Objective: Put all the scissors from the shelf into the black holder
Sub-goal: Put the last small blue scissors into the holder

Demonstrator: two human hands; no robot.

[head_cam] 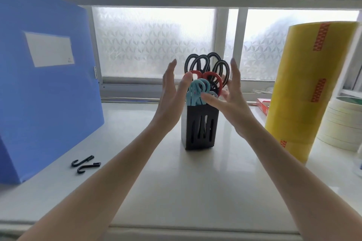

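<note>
Around the scissors (pixel 204 79) in the black holder (pixel 199 126), left hand (pixel 172 92) and right hand (pixel 230 96) spread open, apparently gripping nothing. A sideways nudge could tip the top-heavy holder.

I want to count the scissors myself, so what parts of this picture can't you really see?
- Scissor blades: hidden inside the black holder, head view; only handles show.
- Exact scissor count: the black handles, red handles and teal handles overlap, and the left hand and right hand cover some.
- Red box: mostly behind the yellow roll.
- Blue folder label: blurred, and the folder is cut off at the left edge.
</note>
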